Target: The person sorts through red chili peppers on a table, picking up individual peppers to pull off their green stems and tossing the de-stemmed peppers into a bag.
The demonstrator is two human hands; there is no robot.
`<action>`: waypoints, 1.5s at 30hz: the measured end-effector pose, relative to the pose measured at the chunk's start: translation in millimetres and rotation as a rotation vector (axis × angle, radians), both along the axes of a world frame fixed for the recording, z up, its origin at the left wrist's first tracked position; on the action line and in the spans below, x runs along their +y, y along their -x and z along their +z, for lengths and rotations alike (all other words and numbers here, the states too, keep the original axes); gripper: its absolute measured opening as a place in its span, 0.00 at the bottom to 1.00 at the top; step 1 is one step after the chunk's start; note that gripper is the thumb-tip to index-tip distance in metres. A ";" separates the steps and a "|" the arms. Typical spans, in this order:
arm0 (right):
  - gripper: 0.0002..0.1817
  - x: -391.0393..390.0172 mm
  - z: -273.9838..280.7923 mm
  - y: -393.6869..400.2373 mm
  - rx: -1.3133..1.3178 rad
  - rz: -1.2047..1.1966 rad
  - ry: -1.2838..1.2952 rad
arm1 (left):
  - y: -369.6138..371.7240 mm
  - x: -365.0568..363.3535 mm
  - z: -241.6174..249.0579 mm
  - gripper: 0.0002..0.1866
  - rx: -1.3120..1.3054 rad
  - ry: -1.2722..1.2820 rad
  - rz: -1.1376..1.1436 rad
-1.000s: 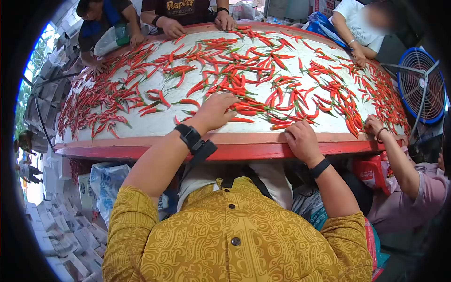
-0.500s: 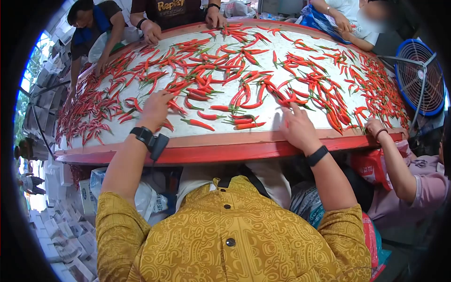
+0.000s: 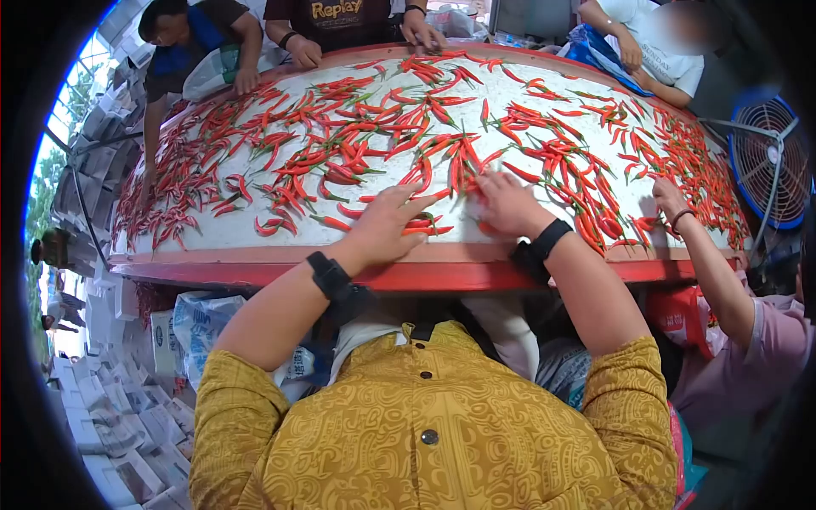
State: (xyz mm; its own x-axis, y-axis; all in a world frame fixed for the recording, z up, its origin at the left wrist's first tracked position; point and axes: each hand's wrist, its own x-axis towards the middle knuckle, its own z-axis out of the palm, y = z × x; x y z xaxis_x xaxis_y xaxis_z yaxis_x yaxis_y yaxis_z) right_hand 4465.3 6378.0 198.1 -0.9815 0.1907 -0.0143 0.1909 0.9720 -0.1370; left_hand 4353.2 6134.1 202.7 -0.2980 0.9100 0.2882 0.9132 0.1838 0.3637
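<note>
Red chili peppers (image 3: pixel 344 174) with green stems lie scattered over the white top of a large red-rimmed table (image 3: pixel 255 270). My left hand (image 3: pixel 387 225) is at the near edge, palm down, fingers stretched and apart over several chilies. One chili (image 3: pixel 429 230) lies between its thumb and fingers, not visibly gripped. To the right, my right hand (image 3: pixel 510 206) reaches in with its fingers extended, touching the chilies at the middle of the pile; its fingertips are slightly blurred. Beyond them, a small bunch of chilies (image 3: pixel 461 161) lies between the two hands.
Across the table are other people's hands (image 3: pixel 303 53), and at right a co-worker's hand (image 3: pixel 670 197) reaches over the rim. A blue-rimmed fan (image 3: pixel 772 161) stands at far right. Plastic bags (image 3: pixel 204 327) sit under the near edge; white boxes (image 3: pixel 110 425) are stacked at left.
My left hand has moved right and nearer the table edge, and my right hand has moved left, so they are closer together. Some chilies between them have shifted. The camera view has turned slightly.
</note>
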 end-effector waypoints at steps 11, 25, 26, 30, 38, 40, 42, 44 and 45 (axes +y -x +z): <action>0.24 36.3 16.6 -104.6 0.308 0.227 0.139 | 13.6 18.4 -14.2 0.18 0.223 0.249 0.208; 0.21 91.6 -4.6 -177.2 0.429 0.097 -0.045 | 128.0 15.4 -19.2 0.23 0.165 0.380 1.029; 0.21 94.8 -2.2 -179.7 0.429 0.095 -0.048 | 132.2 24.8 -19.9 0.23 0.155 0.231 0.956; 0.20 117.7 -2.9 -193.0 0.425 0.119 -0.044 | 103.7 120.7 -43.9 0.29 -0.017 0.102 0.407; 0.19 151.0 -0.3 -220.5 0.421 0.083 -0.070 | 82.8 118.2 -25.6 0.30 0.116 0.469 0.836; 0.19 161.0 -1.2 -225.8 0.424 0.084 -0.069 | 85.9 123.9 -34.8 0.30 0.220 0.352 0.824; 0.19 171.4 -2.9 -231.9 0.451 0.099 -0.056 | 64.6 156.9 -34.7 0.30 0.165 0.338 0.683; 0.19 181.8 -5.4 -239.9 0.448 0.098 -0.061 | 14.8 199.2 -20.4 0.30 0.130 0.256 0.398; 0.19 186.8 -6.1 -242.6 0.448 0.099 -0.068 | -14.1 216.7 -15.2 0.30 0.154 0.195 0.248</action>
